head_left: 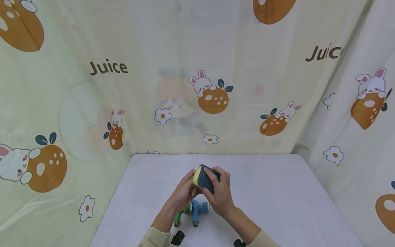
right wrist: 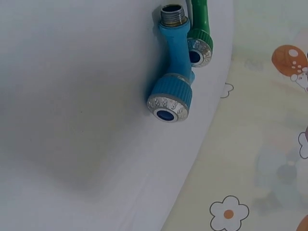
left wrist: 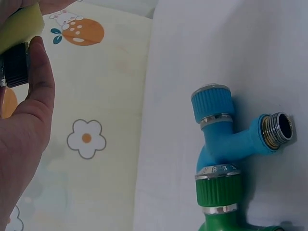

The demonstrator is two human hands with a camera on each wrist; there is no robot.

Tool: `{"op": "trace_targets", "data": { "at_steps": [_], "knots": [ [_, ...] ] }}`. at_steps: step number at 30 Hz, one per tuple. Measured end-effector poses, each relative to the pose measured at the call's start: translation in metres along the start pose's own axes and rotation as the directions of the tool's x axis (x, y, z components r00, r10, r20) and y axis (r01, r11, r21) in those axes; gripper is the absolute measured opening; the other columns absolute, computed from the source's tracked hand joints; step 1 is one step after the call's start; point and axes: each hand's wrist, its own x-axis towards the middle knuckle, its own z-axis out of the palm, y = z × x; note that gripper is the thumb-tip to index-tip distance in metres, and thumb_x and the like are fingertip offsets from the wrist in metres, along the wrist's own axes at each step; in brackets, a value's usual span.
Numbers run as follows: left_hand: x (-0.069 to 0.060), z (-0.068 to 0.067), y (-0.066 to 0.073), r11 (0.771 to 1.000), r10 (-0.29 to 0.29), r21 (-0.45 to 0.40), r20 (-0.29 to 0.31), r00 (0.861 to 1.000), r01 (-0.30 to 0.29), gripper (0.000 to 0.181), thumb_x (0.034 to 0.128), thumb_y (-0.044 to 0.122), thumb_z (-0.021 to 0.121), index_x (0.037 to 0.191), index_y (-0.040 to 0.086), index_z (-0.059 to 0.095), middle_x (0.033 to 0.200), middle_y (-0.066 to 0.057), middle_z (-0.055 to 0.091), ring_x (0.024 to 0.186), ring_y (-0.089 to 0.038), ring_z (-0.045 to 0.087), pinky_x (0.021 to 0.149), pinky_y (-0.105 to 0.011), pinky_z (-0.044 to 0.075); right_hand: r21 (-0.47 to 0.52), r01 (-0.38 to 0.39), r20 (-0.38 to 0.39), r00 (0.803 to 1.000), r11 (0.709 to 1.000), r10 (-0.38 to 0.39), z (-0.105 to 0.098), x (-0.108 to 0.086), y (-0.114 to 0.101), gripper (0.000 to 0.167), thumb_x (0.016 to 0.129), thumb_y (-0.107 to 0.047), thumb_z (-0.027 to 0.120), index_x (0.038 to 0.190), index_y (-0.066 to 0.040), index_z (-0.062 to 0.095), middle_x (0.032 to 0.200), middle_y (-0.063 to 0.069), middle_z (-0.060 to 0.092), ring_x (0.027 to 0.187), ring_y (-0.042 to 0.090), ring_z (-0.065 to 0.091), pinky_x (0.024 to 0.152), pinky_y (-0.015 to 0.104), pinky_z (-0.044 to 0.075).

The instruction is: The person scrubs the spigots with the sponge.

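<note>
My right hand [head_left: 220,193] grips a sponge [head_left: 208,180] with a yellow side and a dark blue scouring side. Behind and below it, my left hand [head_left: 182,193] holds a tap, mostly hidden; its threaded metal end [head_left: 194,192] pokes out under the sponge. The left wrist view shows a dark ribbed knob [left wrist: 17,65] between the left fingers, the sponge's yellow side [left wrist: 21,29] against it. On the table below lie a blue tap [head_left: 196,210] and, touching it on the left, a green tap [head_left: 178,218]. The right wrist view shows neither hand.
The white table [head_left: 265,192] carries both taps near its front. A printed curtain [head_left: 148,85] hangs behind the table and along both sides. Dark wrist-worn devices [head_left: 178,237] sit at both cuffs.
</note>
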Motion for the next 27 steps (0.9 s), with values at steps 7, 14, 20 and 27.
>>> {"op": "trace_targets", "data": {
  "at_steps": [7,14,20,27],
  "knots": [
    [-0.0002,0.0000,-0.0022,1.000,0.000,-0.015,-0.019,1.000,0.000,0.019,0.1085,0.043,0.052,0.111,0.025,0.057,0.081,0.009,0.050,0.068,-0.006,0.045,0.068,-0.020,0.043,0.027,-0.059,-0.025,0.998,0.998,0.060,0.0064,-0.0038,-0.0013,0.060,0.102,-0.036,0.060,0.153,-0.010,0.043,0.142,0.020,0.036,0.121,0.031,0.034,0.090,0.042,0.039],
    [-0.0010,0.0004,-0.0052,0.999,0.033,0.010,-0.045,0.998,-0.033,0.024,0.1074,0.046,0.053,0.116,0.024,0.058,0.082,0.007,0.049,0.069,-0.008,0.045,0.065,-0.020,0.043,0.093,-0.151,-0.001,0.988,0.984,0.152,0.0063,-0.0009,-0.0054,0.068,0.096,-0.023,0.066,0.158,-0.015,0.037,0.141,0.018,0.036,0.122,0.029,0.034,0.091,0.044,0.043],
    [-0.0017,0.0025,-0.0075,0.998,0.061,0.018,-0.034,0.998,-0.060,0.027,0.1092,0.046,0.049,0.122,0.023,0.057,0.082,0.008,0.048,0.069,-0.008,0.045,0.069,-0.021,0.046,0.141,-0.171,-0.035,0.984,0.975,0.177,0.0086,-0.0028,-0.0065,0.066,0.099,-0.021,0.066,0.158,-0.015,0.037,0.142,0.017,0.036,0.126,0.028,0.033,0.092,0.044,0.041],
    [-0.0020,0.0042,-0.0087,0.997,0.041,0.060,-0.020,0.999,-0.040,0.024,0.1106,0.044,0.046,0.120,0.023,0.052,0.087,0.006,0.051,0.074,-0.010,0.049,0.070,-0.021,0.047,0.181,-0.250,-0.026,0.966,0.951,0.258,0.0059,-0.0015,-0.0021,0.067,0.100,-0.014,0.066,0.160,-0.017,0.036,0.141,0.018,0.039,0.127,0.022,0.034,0.090,0.041,0.044]
  ]
}}
